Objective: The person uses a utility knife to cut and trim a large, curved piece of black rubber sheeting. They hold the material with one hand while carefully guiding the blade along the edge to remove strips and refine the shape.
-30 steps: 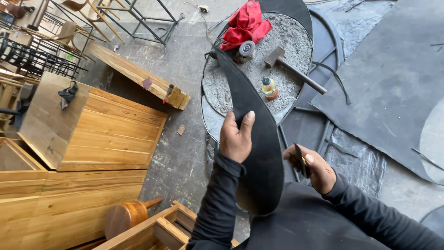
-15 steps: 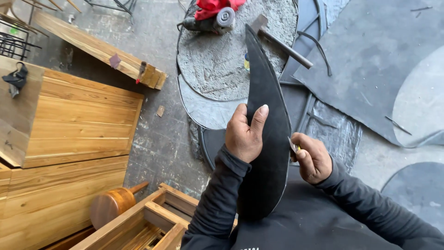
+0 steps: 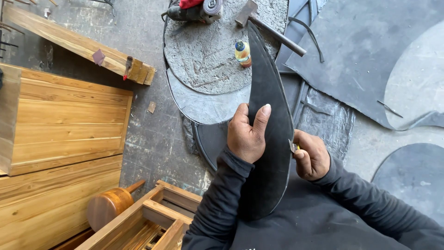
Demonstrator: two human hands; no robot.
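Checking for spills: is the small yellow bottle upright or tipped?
Upright: the yellow bottle stands on the grey round slab, blue cap up.

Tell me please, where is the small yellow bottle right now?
In the head view, the bottle stands at top centre on the grey round slab, just left of the black sheet.
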